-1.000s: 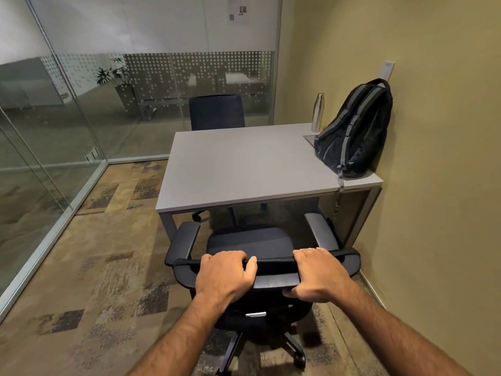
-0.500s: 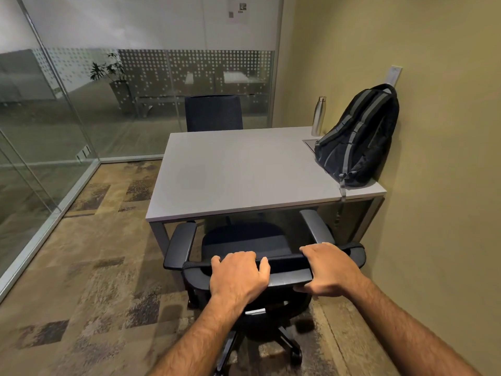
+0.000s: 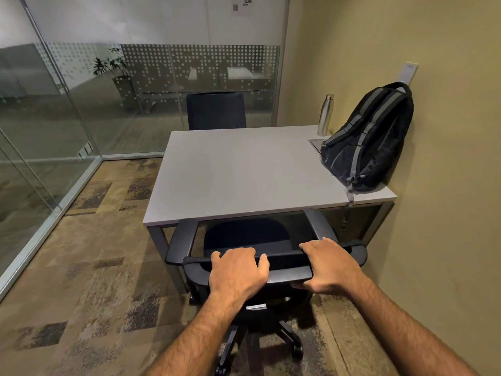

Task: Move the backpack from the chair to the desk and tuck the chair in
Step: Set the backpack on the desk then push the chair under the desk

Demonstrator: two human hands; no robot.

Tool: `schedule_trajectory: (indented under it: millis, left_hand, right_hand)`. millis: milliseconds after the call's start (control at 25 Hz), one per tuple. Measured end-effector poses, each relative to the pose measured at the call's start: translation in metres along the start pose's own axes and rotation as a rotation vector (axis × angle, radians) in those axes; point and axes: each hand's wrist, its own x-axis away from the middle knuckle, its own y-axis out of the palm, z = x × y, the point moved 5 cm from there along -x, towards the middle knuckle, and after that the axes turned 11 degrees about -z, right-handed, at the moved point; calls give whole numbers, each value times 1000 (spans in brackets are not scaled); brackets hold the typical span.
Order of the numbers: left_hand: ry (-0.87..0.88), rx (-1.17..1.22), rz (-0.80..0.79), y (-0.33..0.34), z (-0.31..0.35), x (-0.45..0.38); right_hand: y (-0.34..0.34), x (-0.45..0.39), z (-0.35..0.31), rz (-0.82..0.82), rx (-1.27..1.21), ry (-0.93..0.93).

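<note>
A black backpack [image 3: 368,139] with grey stripes stands on the right end of the grey desk [image 3: 235,172], leaning against the yellow wall. The black office chair [image 3: 244,237] sits at the desk's near edge, with the front of its seat and both armrest tips under the desktop. My left hand [image 3: 238,270] and my right hand [image 3: 330,264] both grip the top of the chair's backrest, side by side. The chair's wheeled base shows below my forearms.
A steel bottle [image 3: 324,115] stands on the desk behind the backpack, beside a cable hatch [image 3: 317,143]. A second dark chair [image 3: 216,111] is at the far side. Glass walls [image 3: 48,131] close the left and back; the yellow wall [image 3: 447,185] runs close on the right.
The chair has rolled forward toward the desk with both hands on its backrest; its armrest tips and seat front now reach under the desktop. I have stepped closer.
</note>
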Motion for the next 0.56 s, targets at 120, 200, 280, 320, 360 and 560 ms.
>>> schedule_trajectory:
  millis: [120, 200, 280, 320, 360, 560]
  left_hand:
    - [-7, -18, -24, 2, 6, -4]
    - [-9, -35, -31, 3, 7, -6]
    - [-6, -44, -47, 2, 6, -7]
    - [-2, -50, -58, 2, 7, -7]
    - [1, -55, -68, 2, 8, -7]
    - [12, -66, -130, 5, 13, -11]
  right_hand:
    - [0, -3, 10, -7, -8, -5]
    - [0, -5, 13, -5, -17, -12]
    - [1, -8, 14, -8, -24, -13]
    - [3, -9, 14, -11, -28, -13]
    - [3, -9, 15, -15, -32, -14]
    - [2, -8, 20, -36, -31, -26]
